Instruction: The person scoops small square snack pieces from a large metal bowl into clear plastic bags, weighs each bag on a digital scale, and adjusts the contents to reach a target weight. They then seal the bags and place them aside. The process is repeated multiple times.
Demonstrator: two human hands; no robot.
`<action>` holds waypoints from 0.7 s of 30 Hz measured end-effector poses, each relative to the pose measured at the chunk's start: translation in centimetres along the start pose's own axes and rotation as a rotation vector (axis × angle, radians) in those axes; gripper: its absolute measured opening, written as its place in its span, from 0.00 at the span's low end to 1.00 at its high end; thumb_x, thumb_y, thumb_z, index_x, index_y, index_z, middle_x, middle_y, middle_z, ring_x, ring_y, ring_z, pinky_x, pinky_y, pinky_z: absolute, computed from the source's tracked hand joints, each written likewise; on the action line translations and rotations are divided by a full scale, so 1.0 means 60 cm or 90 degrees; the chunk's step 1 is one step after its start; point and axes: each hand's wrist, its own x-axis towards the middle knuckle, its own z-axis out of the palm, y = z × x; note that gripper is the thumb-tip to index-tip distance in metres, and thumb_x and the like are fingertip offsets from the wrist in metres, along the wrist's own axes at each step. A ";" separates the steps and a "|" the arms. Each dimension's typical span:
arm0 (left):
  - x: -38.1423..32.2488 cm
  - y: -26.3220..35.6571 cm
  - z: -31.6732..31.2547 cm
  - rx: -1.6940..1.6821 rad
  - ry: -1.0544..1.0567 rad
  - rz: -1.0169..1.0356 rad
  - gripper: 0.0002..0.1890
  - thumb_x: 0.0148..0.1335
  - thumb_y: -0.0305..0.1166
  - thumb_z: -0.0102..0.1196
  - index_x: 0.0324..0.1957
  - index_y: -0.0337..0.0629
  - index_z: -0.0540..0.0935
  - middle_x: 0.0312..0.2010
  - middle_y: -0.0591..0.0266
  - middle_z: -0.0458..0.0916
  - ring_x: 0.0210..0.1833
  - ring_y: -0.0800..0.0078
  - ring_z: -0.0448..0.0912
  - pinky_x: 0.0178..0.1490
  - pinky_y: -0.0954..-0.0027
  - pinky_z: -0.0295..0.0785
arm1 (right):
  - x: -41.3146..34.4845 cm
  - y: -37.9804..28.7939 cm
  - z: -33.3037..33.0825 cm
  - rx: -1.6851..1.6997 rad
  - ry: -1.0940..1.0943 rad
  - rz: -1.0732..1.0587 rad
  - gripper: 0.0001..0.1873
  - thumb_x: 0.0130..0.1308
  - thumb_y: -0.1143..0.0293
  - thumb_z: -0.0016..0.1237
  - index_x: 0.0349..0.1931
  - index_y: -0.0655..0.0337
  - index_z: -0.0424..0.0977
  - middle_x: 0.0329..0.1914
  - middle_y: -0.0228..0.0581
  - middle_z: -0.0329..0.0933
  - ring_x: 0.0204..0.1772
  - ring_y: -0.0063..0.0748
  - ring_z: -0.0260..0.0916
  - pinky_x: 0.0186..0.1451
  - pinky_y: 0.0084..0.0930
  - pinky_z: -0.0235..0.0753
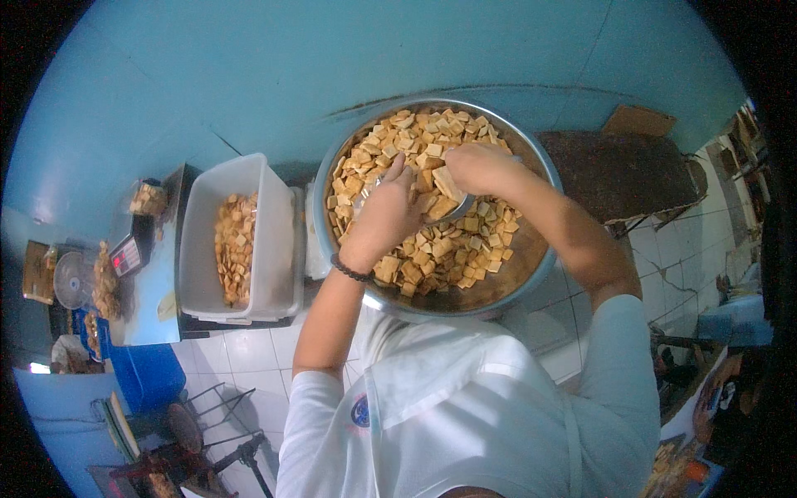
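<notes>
A wide metal basin (535, 274) holds a heap of square golden crackers (429, 249). Over the heap, my left hand (392, 199) grips a smaller metal bowl (457, 213) by its left side; larger cracker pieces (441, 205) lie in it. A dark beaded bracelet circles my left wrist. My right hand (476, 168) is closed around something at the bowl's upper right, beside a large pale cracker piece (444, 182). What its fingers hold is partly hidden; a bit of clear or shiny material shows behind them.
Left of the basin stands a translucent plastic bin (277, 249) with more crackers (236, 249). Farther left are a digital scale (127, 255) with a filled bag on it and a blue container (146, 373). A dark bench (616, 174) stands at right. The blue wall (398, 50) rises behind the basin.
</notes>
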 end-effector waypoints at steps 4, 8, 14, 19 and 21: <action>0.000 -0.021 0.014 -0.022 -0.061 0.036 0.38 0.43 0.17 0.60 0.62 0.24 0.66 0.68 0.34 0.56 0.70 0.45 0.61 0.69 0.60 0.63 | -0.009 0.006 -0.003 -0.069 0.006 -0.024 0.12 0.60 0.72 0.44 0.37 0.65 0.82 0.42 0.50 0.82 0.47 0.47 0.81 0.47 0.42 0.79; 0.009 -0.008 0.050 -0.050 -0.061 0.049 0.38 0.48 0.19 0.56 0.65 0.31 0.63 0.68 0.37 0.58 0.67 0.48 0.66 0.66 0.59 0.66 | -0.009 -0.006 0.008 -0.150 -0.006 -0.054 0.12 0.59 0.71 0.45 0.36 0.61 0.83 0.39 0.46 0.83 0.44 0.43 0.82 0.43 0.40 0.80; -0.008 0.029 0.055 -0.345 -0.135 -0.046 0.36 0.51 0.17 0.53 0.66 0.35 0.62 0.55 0.40 0.75 0.53 0.54 0.78 0.55 0.62 0.74 | -0.013 -0.027 0.025 -0.246 -0.055 -0.095 0.11 0.59 0.68 0.49 0.36 0.58 0.84 0.37 0.40 0.84 0.41 0.39 0.82 0.39 0.35 0.79; 0.003 0.021 0.057 -0.213 -0.005 0.137 0.31 0.52 0.17 0.51 0.62 0.28 0.66 0.48 0.41 0.79 0.23 0.69 0.81 0.30 0.68 0.77 | -0.039 -0.032 0.023 -0.290 -0.028 -0.093 0.08 0.59 0.71 0.49 0.33 0.60 0.83 0.33 0.40 0.83 0.39 0.37 0.83 0.37 0.31 0.81; -0.007 0.006 0.055 -0.404 -0.117 -0.096 0.33 0.52 0.17 0.51 0.64 0.29 0.64 0.51 0.42 0.79 0.21 0.73 0.80 0.30 0.69 0.76 | -0.053 -0.030 0.021 -0.256 0.002 -0.088 0.08 0.59 0.71 0.49 0.32 0.60 0.82 0.32 0.39 0.83 0.38 0.36 0.83 0.35 0.30 0.80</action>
